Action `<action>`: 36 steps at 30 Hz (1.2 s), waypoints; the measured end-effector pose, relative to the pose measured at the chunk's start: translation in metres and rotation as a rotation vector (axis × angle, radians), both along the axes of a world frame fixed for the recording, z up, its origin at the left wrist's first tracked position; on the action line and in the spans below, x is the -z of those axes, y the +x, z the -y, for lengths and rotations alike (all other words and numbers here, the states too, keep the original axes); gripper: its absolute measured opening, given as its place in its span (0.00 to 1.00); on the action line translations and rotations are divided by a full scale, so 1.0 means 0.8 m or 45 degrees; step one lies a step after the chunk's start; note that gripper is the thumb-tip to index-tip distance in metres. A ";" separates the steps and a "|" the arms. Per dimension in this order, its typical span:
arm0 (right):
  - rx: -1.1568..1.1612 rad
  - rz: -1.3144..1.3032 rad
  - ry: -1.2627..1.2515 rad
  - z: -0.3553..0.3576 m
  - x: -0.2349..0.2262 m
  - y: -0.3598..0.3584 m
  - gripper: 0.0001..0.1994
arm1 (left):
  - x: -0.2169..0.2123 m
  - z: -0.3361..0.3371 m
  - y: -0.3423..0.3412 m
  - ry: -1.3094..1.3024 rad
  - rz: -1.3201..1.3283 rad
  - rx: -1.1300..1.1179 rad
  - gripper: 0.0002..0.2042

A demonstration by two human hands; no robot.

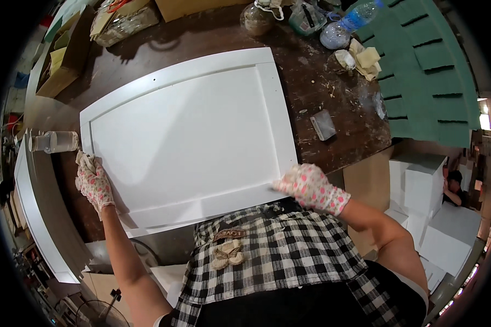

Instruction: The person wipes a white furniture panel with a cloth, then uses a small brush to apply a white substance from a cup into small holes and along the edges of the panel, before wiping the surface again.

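Observation:
A white framed panel (185, 136), like a cabinet door with a recessed middle, lies across the brown table in front of me. My left hand (95, 185), in a white glove with pink dots, is closed at the panel's left edge. Beige, crumpled material shows at its fingers; I cannot tell whether it is stained glove or a bunched cloth. Over the near right corner, my right hand (316, 189) wears a matching glove. Its fingers are bent together and pressed down on the frame, slightly blurred. Anything under them is hidden.
The brown table (333, 155) carries a small grey block (323, 125) right of the panel. A clear bottle (54, 141) lies at left. Farther back are a cardboard box (65, 60), a blue-labelled bottle (352, 24) and crumpled cloth (366, 59). White boxes and another person (455, 188) are at right.

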State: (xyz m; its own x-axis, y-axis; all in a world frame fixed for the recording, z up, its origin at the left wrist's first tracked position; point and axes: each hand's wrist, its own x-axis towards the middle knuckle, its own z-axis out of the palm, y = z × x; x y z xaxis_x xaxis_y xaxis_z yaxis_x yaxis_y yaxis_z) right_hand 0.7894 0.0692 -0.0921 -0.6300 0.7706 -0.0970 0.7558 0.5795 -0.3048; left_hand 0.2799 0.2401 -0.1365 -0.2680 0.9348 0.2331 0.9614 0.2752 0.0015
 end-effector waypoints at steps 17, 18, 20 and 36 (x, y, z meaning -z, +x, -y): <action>1.191 0.200 0.547 -0.040 0.045 0.129 0.27 | 0.000 0.004 0.001 -0.053 -0.028 -0.056 0.25; 1.065 0.151 0.647 -0.043 0.048 0.114 0.27 | -0.003 0.003 -0.003 -0.047 -0.016 -0.056 0.25; 1.138 0.085 0.326 -0.045 0.071 0.099 0.27 | 0.000 -0.003 0.000 -0.029 0.044 -0.036 0.25; 0.167 -0.061 0.393 -0.103 0.029 0.013 0.21 | -0.002 0.006 0.004 0.055 0.111 0.110 0.22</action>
State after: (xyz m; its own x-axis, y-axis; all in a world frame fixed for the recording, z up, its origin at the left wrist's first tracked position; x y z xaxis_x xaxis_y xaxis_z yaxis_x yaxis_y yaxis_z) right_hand 0.7996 0.1512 -0.1150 -0.5219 0.8337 0.1806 0.8190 0.5489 -0.1672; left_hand 0.2832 0.2356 -0.1346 -0.2082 0.9448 0.2531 0.9772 0.1896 0.0960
